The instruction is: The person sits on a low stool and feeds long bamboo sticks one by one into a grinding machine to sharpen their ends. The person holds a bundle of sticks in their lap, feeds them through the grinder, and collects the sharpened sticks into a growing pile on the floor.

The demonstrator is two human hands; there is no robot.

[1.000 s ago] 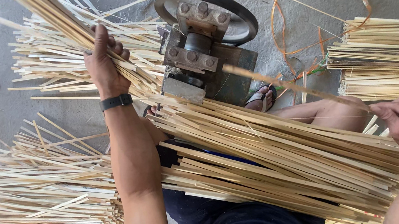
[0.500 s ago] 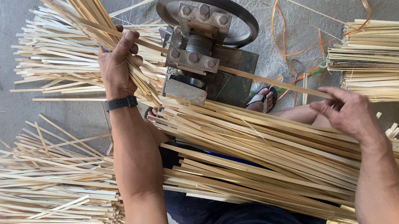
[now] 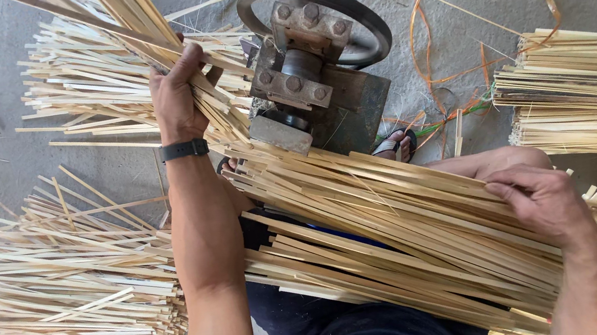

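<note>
Across my lap lies a sheaf of bamboo strips (image 3: pixel 408 230), running from eleven o'clock to five. My left hand (image 3: pixel 175 95) clenches its upper end beside the iron wheel machine (image 3: pixel 313 67); my right hand (image 3: pixel 542 202) rests spread on the lower end. I judge I'm sorting; next calls for picking one strip.

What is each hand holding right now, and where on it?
The left hand grips a few bamboo strips near their far, raised end. The right hand rests fingers-down on the bundle's near end; a closed grip cannot be told.
</note>
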